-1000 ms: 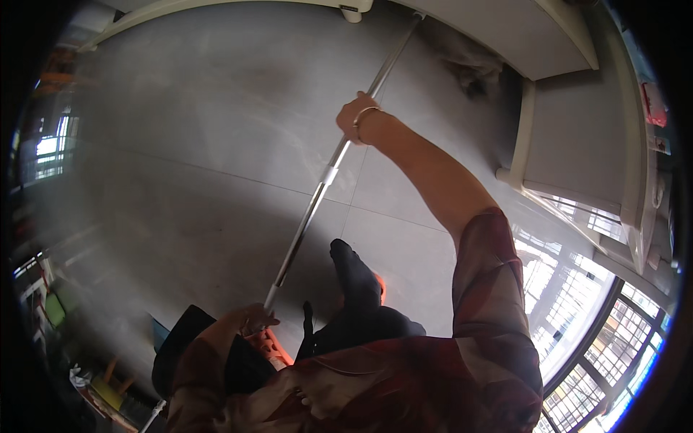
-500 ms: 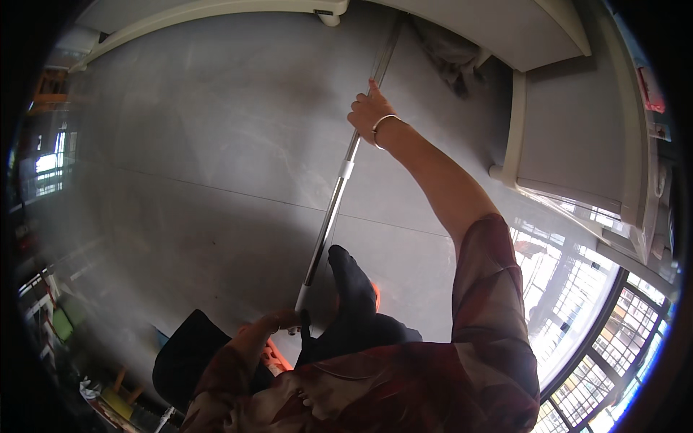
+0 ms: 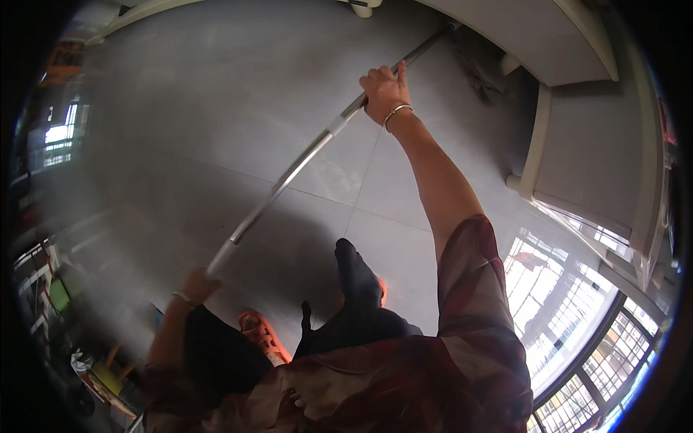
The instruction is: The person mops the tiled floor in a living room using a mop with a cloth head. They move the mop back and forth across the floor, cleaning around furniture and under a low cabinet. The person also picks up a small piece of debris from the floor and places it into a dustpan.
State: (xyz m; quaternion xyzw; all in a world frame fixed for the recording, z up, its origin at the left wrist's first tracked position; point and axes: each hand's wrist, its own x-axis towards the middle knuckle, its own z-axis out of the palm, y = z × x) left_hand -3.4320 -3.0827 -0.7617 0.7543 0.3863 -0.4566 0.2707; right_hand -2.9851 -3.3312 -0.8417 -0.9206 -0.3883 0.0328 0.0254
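A long metal mop pole slants across the floor from lower left to upper right, with a pale joint midway. My right hand grips its upper part, a bracelet on the wrist. Lower down, my left hand is closed round the pale grip at the near end, slightly blurred. The pole's far end reaches the shadow beneath a light cabinet. A dark grey, cloth-like mass shows there, blurred; whether it is joined to the pole I cannot tell.
Light furniture panels on pale feet stand at the upper right, and another pale frame runs along the top. My feet wear orange clogs on the grey tiled floor. Chairs and a green object are at the left rim.
My left hand has swung out to the left with the pole's near end, so the pole slants more. My right hand has shifted slightly up and right, and the far end has moved right.
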